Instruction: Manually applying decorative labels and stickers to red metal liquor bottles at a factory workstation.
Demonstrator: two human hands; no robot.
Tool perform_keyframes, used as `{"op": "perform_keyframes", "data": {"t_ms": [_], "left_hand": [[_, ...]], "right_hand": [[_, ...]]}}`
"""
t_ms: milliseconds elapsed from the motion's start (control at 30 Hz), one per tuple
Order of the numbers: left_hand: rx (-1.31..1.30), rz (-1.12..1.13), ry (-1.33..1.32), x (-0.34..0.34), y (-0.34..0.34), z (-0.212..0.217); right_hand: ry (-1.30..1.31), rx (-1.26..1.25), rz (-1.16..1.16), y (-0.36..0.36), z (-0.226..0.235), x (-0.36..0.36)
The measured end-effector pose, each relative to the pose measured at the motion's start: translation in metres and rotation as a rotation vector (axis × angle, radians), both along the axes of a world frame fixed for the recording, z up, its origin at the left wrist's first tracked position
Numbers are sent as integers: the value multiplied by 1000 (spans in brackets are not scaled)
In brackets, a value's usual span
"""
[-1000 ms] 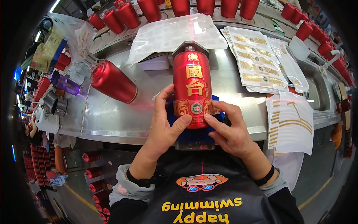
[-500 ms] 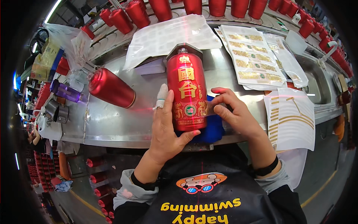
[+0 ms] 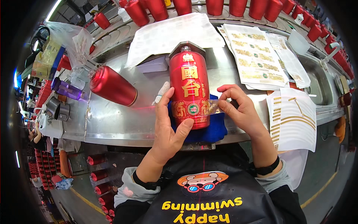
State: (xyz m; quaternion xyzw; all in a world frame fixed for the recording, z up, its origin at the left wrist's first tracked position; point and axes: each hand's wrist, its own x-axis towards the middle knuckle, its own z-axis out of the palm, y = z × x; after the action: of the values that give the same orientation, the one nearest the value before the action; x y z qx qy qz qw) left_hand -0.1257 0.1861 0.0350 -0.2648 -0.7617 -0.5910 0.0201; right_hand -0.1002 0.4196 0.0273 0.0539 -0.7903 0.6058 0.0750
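Observation:
A red bottle [image 3: 189, 89] with gold lettering lies on a blue cloth [image 3: 213, 130] on the steel workbench, its neck pointing away from me. My left hand [image 3: 169, 125] lies against the bottle's left side, thumb across its lower end. My right hand [image 3: 238, 109] pinches a strip of clear film [image 3: 213, 107] that comes off the gold band near the bottle's base. A white finger cot sits on my left forefinger.
A second red bottle [image 3: 112, 86] lies on its side to the left. Sheets of gold labels [image 3: 255, 56] and a striped sheet [image 3: 294, 117] sit to the right, white paper [image 3: 169, 33] behind. Several red bottles [image 3: 231, 5] line the back, with a sink [image 3: 317, 82] at right.
My hands no longer cup the bottle from both sides. The left hand now steadies it, and the right hand has pulled a clear film strip away to the right.

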Motion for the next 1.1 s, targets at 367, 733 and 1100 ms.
{"op": "perform_keyframes", "data": {"t_ms": [367, 733, 1100], "left_hand": [[-264, 0, 256, -8, -18, -1], [133, -57, -1, -14, -12, -2], [372, 15, -279, -12, -7, -15]], "right_hand": [[568, 495, 81, -37, 12, 31], [535, 552, 4, -40, 0, 29], [543, 570, -30, -43, -4, 29]]}}
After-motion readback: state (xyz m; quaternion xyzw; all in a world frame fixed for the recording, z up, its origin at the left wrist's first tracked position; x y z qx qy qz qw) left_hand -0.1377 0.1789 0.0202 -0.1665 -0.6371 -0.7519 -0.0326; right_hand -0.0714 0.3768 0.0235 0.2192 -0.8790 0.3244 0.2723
